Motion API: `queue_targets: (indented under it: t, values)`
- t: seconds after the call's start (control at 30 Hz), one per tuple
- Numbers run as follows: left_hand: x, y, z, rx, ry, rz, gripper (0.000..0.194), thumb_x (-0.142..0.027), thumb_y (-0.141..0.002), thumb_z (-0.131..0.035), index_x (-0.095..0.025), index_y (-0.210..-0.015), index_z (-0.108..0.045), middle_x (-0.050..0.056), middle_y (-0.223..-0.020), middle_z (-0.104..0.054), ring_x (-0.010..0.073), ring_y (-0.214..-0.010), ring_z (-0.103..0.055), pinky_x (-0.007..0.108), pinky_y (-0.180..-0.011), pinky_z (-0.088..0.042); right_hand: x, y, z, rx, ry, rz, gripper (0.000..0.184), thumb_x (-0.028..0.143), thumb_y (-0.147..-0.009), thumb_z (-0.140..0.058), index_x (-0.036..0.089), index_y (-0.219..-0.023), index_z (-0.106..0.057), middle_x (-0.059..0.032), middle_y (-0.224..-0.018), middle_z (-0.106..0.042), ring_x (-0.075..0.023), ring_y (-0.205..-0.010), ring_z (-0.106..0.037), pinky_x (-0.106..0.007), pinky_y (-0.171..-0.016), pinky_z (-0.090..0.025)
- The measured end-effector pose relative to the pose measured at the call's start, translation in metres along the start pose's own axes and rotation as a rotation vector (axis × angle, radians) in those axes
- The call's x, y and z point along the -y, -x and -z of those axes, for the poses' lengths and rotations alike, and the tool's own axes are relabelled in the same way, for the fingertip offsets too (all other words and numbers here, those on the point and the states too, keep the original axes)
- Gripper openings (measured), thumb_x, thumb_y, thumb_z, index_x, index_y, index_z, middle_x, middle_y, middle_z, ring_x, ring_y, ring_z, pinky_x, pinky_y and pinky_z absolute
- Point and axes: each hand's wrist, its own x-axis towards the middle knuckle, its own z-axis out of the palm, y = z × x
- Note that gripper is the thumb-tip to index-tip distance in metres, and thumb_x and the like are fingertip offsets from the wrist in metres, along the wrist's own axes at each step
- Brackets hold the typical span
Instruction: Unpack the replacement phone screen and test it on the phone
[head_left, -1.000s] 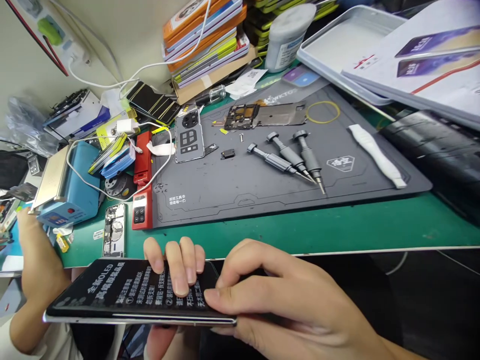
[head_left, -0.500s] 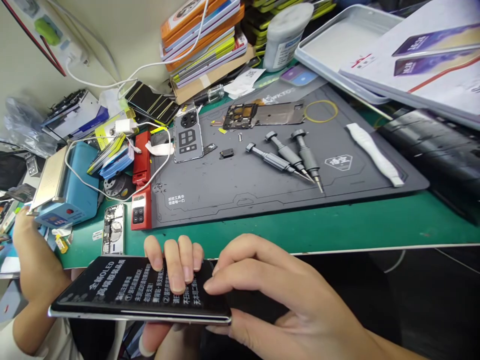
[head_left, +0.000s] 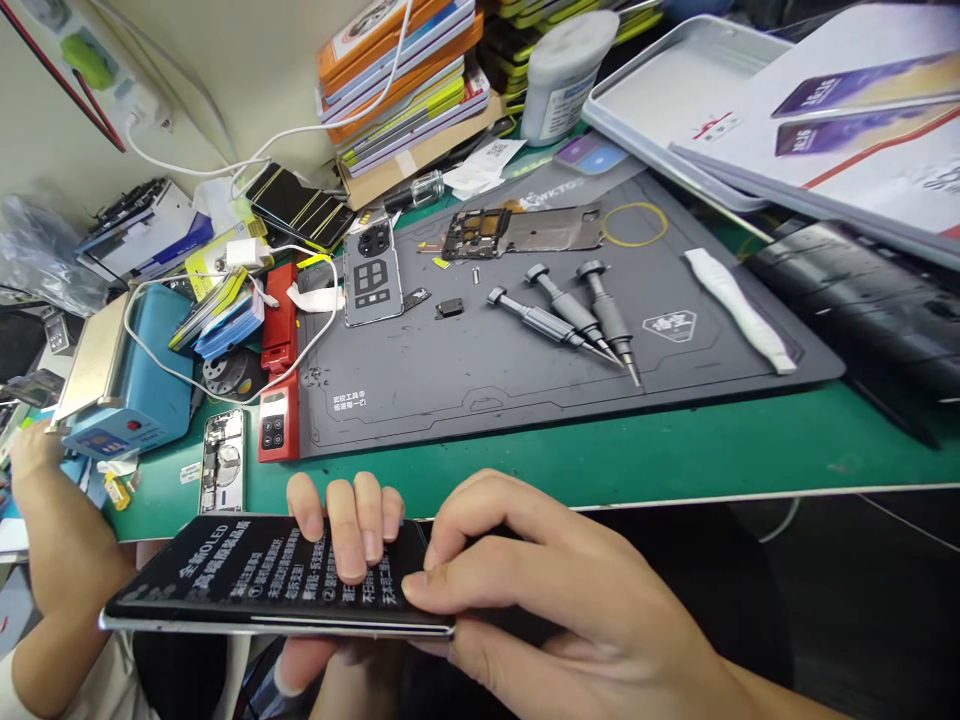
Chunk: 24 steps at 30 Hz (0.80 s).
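Black, glossy, thin-edged phone (head_left: 176, 585) is clamped by left hand (head_left: 347, 525) and right hand (head_left: 559, 590).

The phone (head_left: 217, 590) is a flat, dark slab with rounded corners, its glossy black face turned up and a thin silvery frame along its near long side. White Chinese characters cover the face, two larger lines with "OLED" towards its left end, smaller lines beyond, partly hidden. A bright streak runs along the right part of the near side; whether gap or reflection is unclear. It is held nearly level, lengthwise left to right, by the near edge of the green table (head_left: 660, 450).
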Motion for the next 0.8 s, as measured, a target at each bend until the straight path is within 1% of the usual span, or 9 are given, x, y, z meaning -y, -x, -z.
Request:
queue_targets:
  t: [0.07, 0.17, 0.2, 0.27, 0.33, 0.43, 0.6, 0.73, 0.8]
  values:
    - [0.001, 0.001, -0.001, -0.009, 0.015, -0.016, 0.074, -0.062, -0.046, -0.101, -0.026, -0.075, -0.043, -0.018, -0.048, -0.029, 0.0045, -0.042, -0.022, 0.012, -0.058, -0.052, 0.000, -0.001, -0.001, 0.000, -0.001, -0.015, 0.022, 0.008, -0.085, -0.080, 0.026, -0.099, -0.079, -0.0034, -0.097, -0.075, -0.0167, -0.087, -0.076, -0.027, -0.081, -0.066]
    - [0.001, 0.004, -0.001, -0.088, -0.021, -0.007, 0.076, -0.065, -0.046, -0.099, -0.026, -0.075, -0.041, -0.017, -0.051, -0.026, 0.0063, -0.045, -0.021, 0.013, -0.056, -0.050, 0.000, -0.002, -0.002, 0.012, -0.022, 0.003, 0.022, 0.009, -0.089, -0.079, 0.026, -0.104, -0.076, -0.0035, -0.100, -0.079, -0.0172, -0.090, -0.077, -0.026, -0.081, -0.066]
    - [0.001, 0.006, -0.001, -0.124, -0.044, 0.004, 0.077, -0.066, -0.046, -0.098, -0.026, -0.076, -0.041, -0.016, -0.053, -0.026, 0.0072, -0.047, -0.022, 0.014, -0.057, -0.051, 0.000, -0.003, -0.002, 0.016, -0.025, 0.026, 0.022, 0.009, -0.091, -0.077, 0.026, -0.105, -0.075, -0.0031, -0.100, -0.080, -0.0173, -0.091, -0.078, -0.026, -0.082, -0.066]
    - [0.000, 0.011, -0.001, -0.161, -0.074, 0.015, 0.076, -0.066, -0.047, -0.098, -0.026, -0.078, -0.041, -0.015, -0.056, -0.027, 0.0081, -0.050, -0.026, 0.015, -0.059, -0.052, -0.001, -0.004, -0.001, 0.017, -0.019, 0.063, 0.023, 0.007, -0.093, -0.072, 0.026, -0.107, -0.072, -0.0018, -0.099, -0.082, -0.0168, -0.092, -0.078, -0.027, -0.085, -0.065]
    - [-0.001, 0.016, 0.000, -0.181, -0.073, 0.018, 0.074, -0.065, -0.049, -0.098, -0.026, -0.080, -0.043, -0.014, -0.058, -0.029, 0.0082, -0.053, -0.029, 0.016, -0.061, -0.053, -0.002, -0.004, -0.001, 0.012, 0.002, 0.078, 0.026, 0.004, -0.092, -0.070, 0.025, -0.108, -0.071, -0.0009, -0.099, -0.082, -0.0151, -0.092, -0.077, -0.026, -0.087, -0.064]
    - [0.000, 0.020, 0.002, -0.196, -0.032, 0.034, 0.071, -0.064, -0.051, -0.098, -0.026, -0.084, -0.047, -0.013, -0.062, -0.033, 0.0082, -0.057, -0.036, 0.016, -0.066, -0.055, -0.002, -0.004, -0.001, -0.004, 0.017, 0.087, 0.026, 0.002, -0.090, -0.069, 0.022, -0.106, -0.072, -0.0002, -0.098, -0.082, -0.0122, -0.093, -0.076, -0.022, -0.089, -0.061]
    - [0.000, 0.024, 0.002, -0.201, 0.027, 0.053, 0.069, -0.058, -0.053, -0.100, -0.026, -0.087, -0.049, -0.013, -0.065, -0.041, 0.0079, -0.060, -0.046, 0.017, -0.070, -0.058, 0.000, -0.006, -0.001, -0.003, 0.036, 0.086, 0.026, 0.001, -0.089, -0.069, 0.022, -0.105, -0.072, -0.0003, -0.097, -0.082, -0.0121, -0.091, -0.076, -0.022, -0.087, -0.061]
    - [-0.001, 0.026, -0.001, -0.254, 0.039, 0.080, 0.068, -0.054, -0.054, -0.101, -0.025, -0.089, -0.051, -0.013, -0.072, -0.059, 0.0076, -0.066, -0.059, 0.018, -0.070, -0.059, 0.000, -0.007, -0.001, -0.046, 0.037, 0.058, 0.022, 0.004, -0.091, -0.071, 0.023, -0.103, -0.073, 0.0003, -0.094, -0.082, -0.0122, -0.089, -0.077, -0.021, -0.085, -0.061]
    - [-0.001, 0.026, -0.002, -0.232, 0.071, 0.089, 0.065, -0.052, -0.057, -0.101, -0.025, -0.090, -0.052, -0.012, -0.077, -0.066, 0.0074, -0.071, -0.065, 0.018, -0.072, -0.060, -0.001, -0.007, -0.003, -0.072, 0.022, 0.023, 0.020, 0.005, -0.091, -0.072, 0.023, -0.101, -0.074, 0.0008, -0.094, -0.082, -0.0116, -0.090, -0.077, -0.020, -0.086, -0.061]
